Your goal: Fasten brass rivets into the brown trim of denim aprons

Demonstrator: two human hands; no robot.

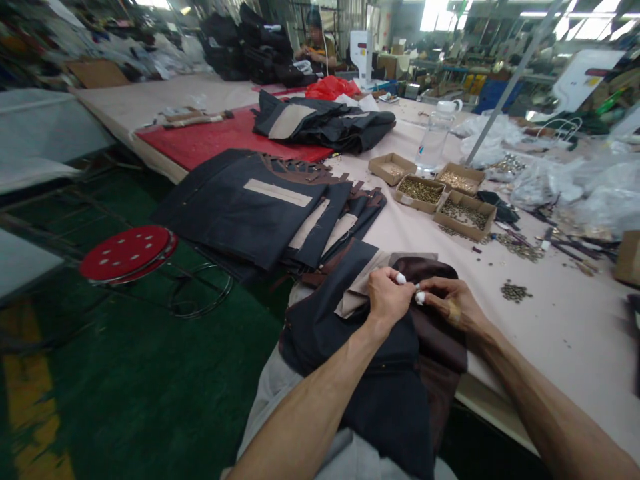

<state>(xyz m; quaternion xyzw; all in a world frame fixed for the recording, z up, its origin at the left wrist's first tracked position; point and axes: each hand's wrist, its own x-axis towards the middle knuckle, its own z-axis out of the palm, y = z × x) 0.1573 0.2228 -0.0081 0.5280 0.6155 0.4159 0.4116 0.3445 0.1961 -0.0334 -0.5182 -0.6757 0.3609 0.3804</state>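
Note:
A dark navy fabric panel with a brown leather-like section and a beige cloth strip lies draped over my lap and the table edge. My left hand is closed in a pinch at the panel's upper edge, white wrapping on a fingertip. Facing it, almost touching, my right hand pinches thumb against finger; a tiny shiny bit shows there, too small to make out. White wrapping covers its thumb tip, and a tan bandage sits lower on the hand. Similar dark panels lie stacked beyond my left hand.
Cardboard trays of small metal fittings stand past my right hand, near a clear jug. Loose fittings lie on the table. A red stool stands at left. Another person sits across the table.

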